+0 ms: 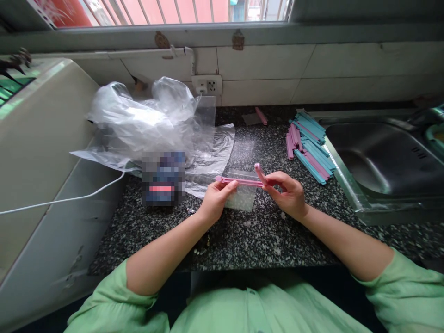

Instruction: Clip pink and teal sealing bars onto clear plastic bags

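Note:
Between my hands a pink bag sealing clip [244, 181] is held level above the counter, its hinged arm swung up at the right end. A small clear plastic bag [241, 199] lies across the clip, its lower part hanging down below. My left hand [215, 199] pinches the clip's left end, thumb on top. At the hinge end, my right hand [287, 192] grips the clip between thumb and fingers. Farther right lies a pile of blue and pink sealing clips [310, 145].
Crumpled clear plastic bags [145, 122] cover the back left, near a blurred-out phone-like object [163, 180]. A white cable [69, 202] runs left. Another pink clip [261, 116] lies by the wall below a socket [207, 85]. A steel sink [374, 157] is at right.

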Tool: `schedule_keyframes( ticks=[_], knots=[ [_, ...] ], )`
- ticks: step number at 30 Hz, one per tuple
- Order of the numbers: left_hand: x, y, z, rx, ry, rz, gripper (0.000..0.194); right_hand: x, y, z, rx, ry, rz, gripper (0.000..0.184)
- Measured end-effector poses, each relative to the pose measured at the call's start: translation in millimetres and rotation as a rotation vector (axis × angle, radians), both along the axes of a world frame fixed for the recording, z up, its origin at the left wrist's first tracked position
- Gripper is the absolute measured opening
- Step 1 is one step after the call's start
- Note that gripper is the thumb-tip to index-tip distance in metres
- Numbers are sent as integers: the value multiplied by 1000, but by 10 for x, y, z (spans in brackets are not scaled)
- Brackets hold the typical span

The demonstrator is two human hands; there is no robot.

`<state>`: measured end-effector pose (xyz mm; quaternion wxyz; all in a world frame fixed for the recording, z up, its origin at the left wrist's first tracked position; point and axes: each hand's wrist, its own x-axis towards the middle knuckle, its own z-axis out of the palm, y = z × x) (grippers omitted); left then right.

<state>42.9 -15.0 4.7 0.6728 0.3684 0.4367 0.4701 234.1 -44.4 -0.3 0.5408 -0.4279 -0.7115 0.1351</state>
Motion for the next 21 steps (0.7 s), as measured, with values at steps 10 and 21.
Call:
schedule_keyframes(
  ticks=[10,21],
  knots=[
    [0,-11,0,57,45,-26,32,11,-6,65,128,-207,14,23],
    [24,-39,85,110,82,-54,38,-6,1,43,82,-238,40,20]
  ],
)
